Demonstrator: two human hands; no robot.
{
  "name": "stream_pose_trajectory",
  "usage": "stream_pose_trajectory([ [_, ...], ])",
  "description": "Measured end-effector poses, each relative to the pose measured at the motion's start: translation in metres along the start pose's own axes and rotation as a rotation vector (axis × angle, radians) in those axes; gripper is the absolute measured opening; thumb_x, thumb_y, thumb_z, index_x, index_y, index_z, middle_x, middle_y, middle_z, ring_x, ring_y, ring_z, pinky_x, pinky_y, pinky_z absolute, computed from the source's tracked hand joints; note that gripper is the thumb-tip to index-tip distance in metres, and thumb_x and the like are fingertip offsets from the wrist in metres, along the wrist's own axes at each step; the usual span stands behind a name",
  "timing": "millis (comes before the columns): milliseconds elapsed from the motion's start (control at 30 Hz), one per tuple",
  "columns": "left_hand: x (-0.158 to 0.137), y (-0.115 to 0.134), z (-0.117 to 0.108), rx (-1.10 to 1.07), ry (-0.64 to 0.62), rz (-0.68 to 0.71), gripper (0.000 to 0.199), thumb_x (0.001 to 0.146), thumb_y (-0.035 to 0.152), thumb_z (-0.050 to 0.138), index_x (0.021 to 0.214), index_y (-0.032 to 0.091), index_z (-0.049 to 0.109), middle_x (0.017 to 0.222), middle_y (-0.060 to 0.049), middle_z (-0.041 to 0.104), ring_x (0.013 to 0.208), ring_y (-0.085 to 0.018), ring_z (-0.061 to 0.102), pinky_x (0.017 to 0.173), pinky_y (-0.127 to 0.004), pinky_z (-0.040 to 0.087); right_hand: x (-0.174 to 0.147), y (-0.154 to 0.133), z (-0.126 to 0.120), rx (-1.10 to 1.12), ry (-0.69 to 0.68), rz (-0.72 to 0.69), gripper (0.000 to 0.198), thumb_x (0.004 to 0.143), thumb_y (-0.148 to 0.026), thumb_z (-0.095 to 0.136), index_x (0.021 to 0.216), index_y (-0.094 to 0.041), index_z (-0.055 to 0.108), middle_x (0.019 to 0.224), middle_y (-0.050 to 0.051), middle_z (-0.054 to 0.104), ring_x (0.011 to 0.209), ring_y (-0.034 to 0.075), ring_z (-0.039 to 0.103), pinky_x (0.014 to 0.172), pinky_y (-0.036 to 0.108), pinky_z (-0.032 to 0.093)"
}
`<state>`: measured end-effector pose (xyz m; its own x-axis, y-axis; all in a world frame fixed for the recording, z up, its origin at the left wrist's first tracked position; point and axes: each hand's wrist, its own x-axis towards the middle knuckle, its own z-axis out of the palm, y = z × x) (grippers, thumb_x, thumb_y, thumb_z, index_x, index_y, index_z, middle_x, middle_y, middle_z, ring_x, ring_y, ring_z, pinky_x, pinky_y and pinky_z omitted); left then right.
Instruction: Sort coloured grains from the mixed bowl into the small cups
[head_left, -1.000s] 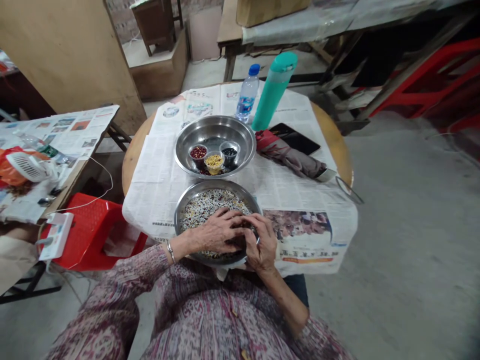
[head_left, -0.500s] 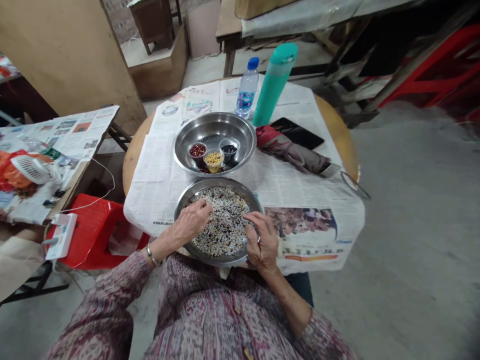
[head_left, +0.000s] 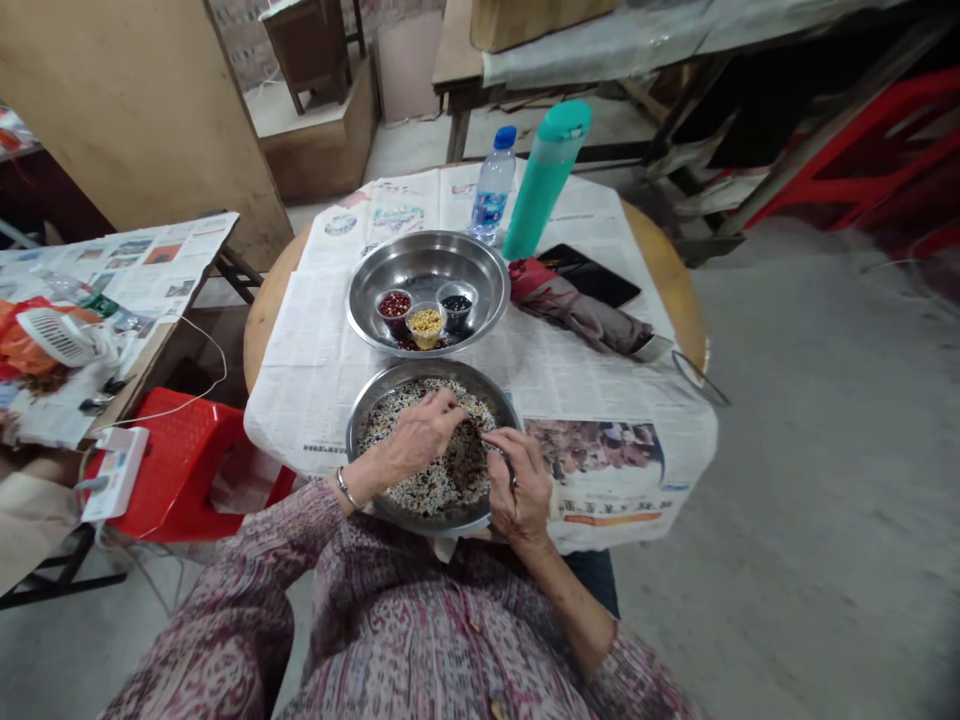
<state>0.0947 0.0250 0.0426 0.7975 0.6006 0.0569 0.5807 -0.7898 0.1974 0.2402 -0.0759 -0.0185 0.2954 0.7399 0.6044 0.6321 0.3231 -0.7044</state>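
A steel bowl [head_left: 358, 440] in front of me holds mixed grains [head_left: 420, 492], white with dark and yellow bits. My left hand [head_left: 421, 437] is over its middle, fingers bent down and pressed together; whatever they pinch is hidden. At the bowl's right side is my right hand [head_left: 521, 485], its fingers curled toward the thumb above the grains. Anything in that grip is too small to make out. Behind stands a larger steel basin [head_left: 427, 252] with three clear cups: dark red beans [head_left: 394, 305], yellow beans [head_left: 426, 322] and black beans [head_left: 457, 304].
Newspaper [head_left: 300, 370] covers the round table [head_left: 259, 345]. A water bottle [head_left: 493, 190], a green bottle [head_left: 546, 180], a dark tablet-like slab [head_left: 592, 274] and a folded umbrella [head_left: 577, 310] lie or stand beyond. On the left are a red stool [head_left: 180, 465] and a power strip [head_left: 116, 475].
My left hand has moved right, from the bowl's left part to over its middle. Under it a darker patch now shows among the grains. My right hand stays almost where it was.
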Motion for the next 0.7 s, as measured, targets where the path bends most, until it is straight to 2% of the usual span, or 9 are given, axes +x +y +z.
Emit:
stream_pose_trajectory([
  [67,0.003,-0.004,-0.002,0.005,0.110,-0.101,0.024,0.098,0.025,0.052,0.119,0.020,0.060,0.123,-0.010,0.056,0.114,-0.024,0.053,0.095,-0.039,0.049,0.000,0.000,0.000,0.001,0.001,-0.006,0.026,0.094,-0.017,0.049,0.114,-0.023,0.065,0.108,0.008,0.065,0.102,0.021,0.063,0.091,0.040,0.053],
  [100,0.003,-0.004,-0.003,0.008,0.130,-0.131,0.033,0.095,0.034,0.059,0.124,0.020,0.058,0.128,-0.011,0.054,0.117,-0.027,0.051,0.097,-0.042,0.048,0.000,-0.001,0.000,0.000,0.001,-0.009,0.026,0.094,-0.017,0.049,0.114,-0.023,0.065,0.108,0.008,0.065,0.102,0.021,0.063,0.091,0.040,0.052],
  [167,0.003,-0.004,-0.002,0.016,0.108,-0.156,0.062,0.083,0.051,0.071,0.134,0.021,0.052,0.137,-0.013,0.048,0.123,-0.033,0.046,0.100,-0.049,0.046,0.000,-0.001,0.001,0.004,0.001,-0.011,0.026,0.094,-0.016,0.049,0.114,-0.023,0.065,0.108,0.008,0.065,0.102,0.021,0.063,0.091,0.040,0.052],
  [233,0.006,-0.001,0.003,0.013,0.060,-0.144,0.074,0.078,0.056,0.074,0.139,0.023,0.049,0.142,-0.014,0.044,0.125,-0.036,0.045,0.100,-0.052,0.045,0.000,-0.001,0.001,0.010,0.003,-0.011,0.026,0.094,-0.016,0.049,0.113,-0.023,0.065,0.108,0.008,0.065,0.102,0.021,0.062,0.091,0.040,0.052],
  [300,0.011,0.000,0.010,-0.024,0.009,-0.085,0.052,0.087,0.046,0.067,0.133,0.024,0.054,0.135,-0.012,0.049,0.121,-0.032,0.048,0.101,-0.049,0.045,0.000,-0.001,0.001,0.011,0.006,-0.012,0.026,0.094,-0.015,0.049,0.113,-0.023,0.065,0.108,0.008,0.065,0.102,0.020,0.062,0.091,0.039,0.052],
  [367,0.016,0.000,0.014,-0.087,-0.048,-0.018,0.027,0.095,0.026,0.055,0.121,0.023,0.060,0.122,-0.009,0.055,0.114,-0.025,0.052,0.099,-0.040,0.047,0.001,-0.002,0.001,0.004,0.008,-0.012,0.025,0.094,-0.016,0.049,0.112,-0.023,0.065,0.108,0.007,0.065,0.102,0.020,0.062,0.091,0.039,0.052],
  [433,0.015,-0.001,0.013,-0.145,-0.113,0.022,0.024,0.095,0.013,0.046,0.112,0.020,0.062,0.111,-0.007,0.058,0.105,-0.020,0.056,0.093,-0.032,0.050,0.001,-0.002,0.001,-0.005,0.008,-0.012,0.025,0.094,-0.016,0.049,0.112,-0.023,0.065,0.108,0.007,0.065,0.102,0.020,0.062,0.090,0.039,0.052],
  [533,-0.003,-0.004,0.000,-0.188,-0.184,0.052,0.020,0.097,0.013,0.045,0.105,0.019,0.062,0.104,-0.006,0.058,0.096,-0.018,0.059,0.086,-0.029,0.050,0.002,-0.002,0.000,-0.010,0.007,-0.017,0.026,0.094,-0.016,0.049,0.112,-0.024,0.065,0.107,0.007,0.065,0.101,0.020,0.063,0.090,0.038,0.052],
  [700,-0.053,-0.001,-0.025,-0.225,-0.291,0.099,0.013,0.098,0.024,0.054,0.101,0.021,0.065,0.101,-0.003,0.061,0.094,-0.016,0.061,0.086,-0.027,0.050,0.002,-0.002,0.000,0.002,0.001,-0.016,0.026,0.093,-0.016,0.050,0.113,-0.024,0.065,0.107,0.007,0.065,0.100,0.020,0.063,0.090,0.038,0.052],
])
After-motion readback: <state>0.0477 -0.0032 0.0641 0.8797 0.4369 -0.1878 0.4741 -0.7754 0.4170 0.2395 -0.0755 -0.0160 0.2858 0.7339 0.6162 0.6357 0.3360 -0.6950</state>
